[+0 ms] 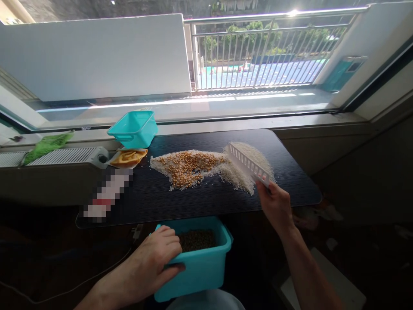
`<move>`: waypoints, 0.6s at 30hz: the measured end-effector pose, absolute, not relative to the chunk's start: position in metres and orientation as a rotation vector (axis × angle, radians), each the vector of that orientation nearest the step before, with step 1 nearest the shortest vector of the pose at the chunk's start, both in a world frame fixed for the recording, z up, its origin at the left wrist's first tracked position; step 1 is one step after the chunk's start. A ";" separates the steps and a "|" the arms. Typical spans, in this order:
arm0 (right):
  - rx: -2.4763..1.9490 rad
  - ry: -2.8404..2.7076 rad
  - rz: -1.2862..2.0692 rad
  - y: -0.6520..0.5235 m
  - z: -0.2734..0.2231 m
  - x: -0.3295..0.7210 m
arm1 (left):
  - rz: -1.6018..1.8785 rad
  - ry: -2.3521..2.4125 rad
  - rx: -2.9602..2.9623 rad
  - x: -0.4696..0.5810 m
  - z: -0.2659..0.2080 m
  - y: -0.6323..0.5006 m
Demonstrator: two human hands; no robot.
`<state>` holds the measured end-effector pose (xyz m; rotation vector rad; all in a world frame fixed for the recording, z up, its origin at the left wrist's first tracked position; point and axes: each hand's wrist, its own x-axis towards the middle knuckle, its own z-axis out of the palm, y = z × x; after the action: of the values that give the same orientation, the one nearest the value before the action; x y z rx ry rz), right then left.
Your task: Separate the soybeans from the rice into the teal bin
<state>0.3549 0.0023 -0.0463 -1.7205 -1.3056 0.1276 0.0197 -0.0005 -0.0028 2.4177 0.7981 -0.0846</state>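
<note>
With its fingers over the rim, my left hand (158,254) grips the near left corner of a turquoise plastic bin (200,271). Small dark grains (197,239) lie inside that bin, below the table's front edge. My right hand (275,204) is closed on the near end of a white slotted plastic strip (248,163). The strip stands tilted on edge in a heap of white rice (258,155) on the dark table. Left of it and joined to the heap, round yellow-brown beans (187,165) are spread over more rice.
The dark tabletop (200,202) stands against a window sill. At its back left are another turquoise bin (138,129) and an orange-yellow item in a packet (129,158). A green cloth (48,146) lies on the radiator (71,156). A pale round container (206,301) shows under the held bin.
</note>
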 end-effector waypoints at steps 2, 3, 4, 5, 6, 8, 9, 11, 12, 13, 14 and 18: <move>-1.747 -1.314 0.109 0.006 -0.045 0.356 | -0.086 0.792 2.426 0.021 -0.003 0.001; -1.756 -1.320 0.104 0.007 -0.044 0.356 | -0.083 0.788 2.431 0.022 -0.004 0.001; -1.760 -1.329 0.106 0.008 -0.043 0.355 | -0.080 0.786 2.434 0.022 -0.005 0.001; -1.761 -1.340 0.114 0.008 -0.043 0.354 | -0.076 0.786 2.436 0.022 -0.005 0.002; -1.761 -1.348 0.122 0.009 -0.042 0.353 | -0.076 0.787 2.435 0.022 -0.006 0.002; -1.765 -1.352 0.134 0.011 -0.040 0.352 | -0.093 0.793 2.429 0.023 -0.006 0.002; -1.773 -1.345 0.133 0.013 -0.039 0.351 | -0.109 0.795 2.423 0.023 -0.005 0.003; -1.796 -1.323 0.120 0.019 -0.039 0.350 | -0.145 0.794 2.411 0.023 -0.005 0.003; -1.806 -1.316 0.116 0.022 -0.039 0.350 | -0.157 0.796 2.406 0.023 -0.004 0.003; -1.811 -1.315 0.117 0.025 -0.039 0.350 | -0.162 0.798 2.405 0.023 -0.004 0.004; -1.812 -1.317 0.124 0.027 -0.040 0.350 | -0.163 0.800 2.406 0.023 -0.004 0.004; -1.790 -1.331 0.208 0.027 -0.041 0.346 | -0.159 0.795 2.413 0.023 -0.006 0.004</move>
<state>0.3457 0.0275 -0.0406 -1.7903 -1.3312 0.2079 0.0234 0.0038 -0.0059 2.4132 0.7951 -0.1594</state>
